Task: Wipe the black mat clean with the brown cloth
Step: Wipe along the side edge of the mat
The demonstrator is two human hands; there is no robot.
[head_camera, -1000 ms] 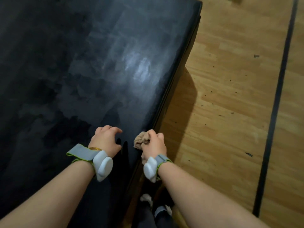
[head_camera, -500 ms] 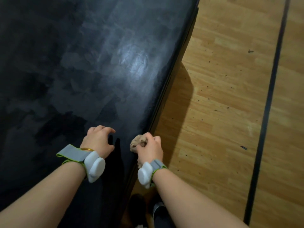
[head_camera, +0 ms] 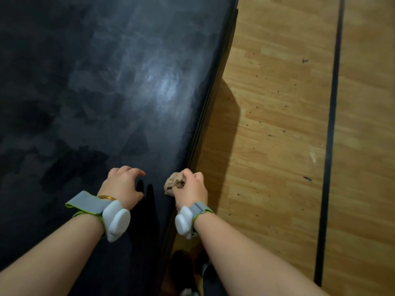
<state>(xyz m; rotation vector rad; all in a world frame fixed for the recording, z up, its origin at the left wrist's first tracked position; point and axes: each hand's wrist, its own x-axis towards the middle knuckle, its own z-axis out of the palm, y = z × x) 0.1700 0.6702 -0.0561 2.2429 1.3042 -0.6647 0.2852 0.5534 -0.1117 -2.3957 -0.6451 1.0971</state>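
The right hand (head_camera: 191,189) grips the brown cloth (head_camera: 174,182), fingers curled tight round it so that it is bunched into a wad. The wad sticks out on the thumb side of the fist, toward the left hand, and sits at the black mat (head_camera: 119,86)'s right edge; whether it presses on the mat cannot be told.

The left hand (head_camera: 123,185) rests on the mat just left of the cloth, fingers bent and spread with the tips down on the mat, holding nothing.

The mat's long axis runs away from both hands, its right edge slanting up and to the right. Its top shows grey smears and a pale glare patch well ahead of the hands.

Right of the right hand lies the wooden floor (head_camera: 277,124), crossed by a dark line (head_camera: 330,135). Both wrists wear grey bands with white units (head_camera: 116,221).
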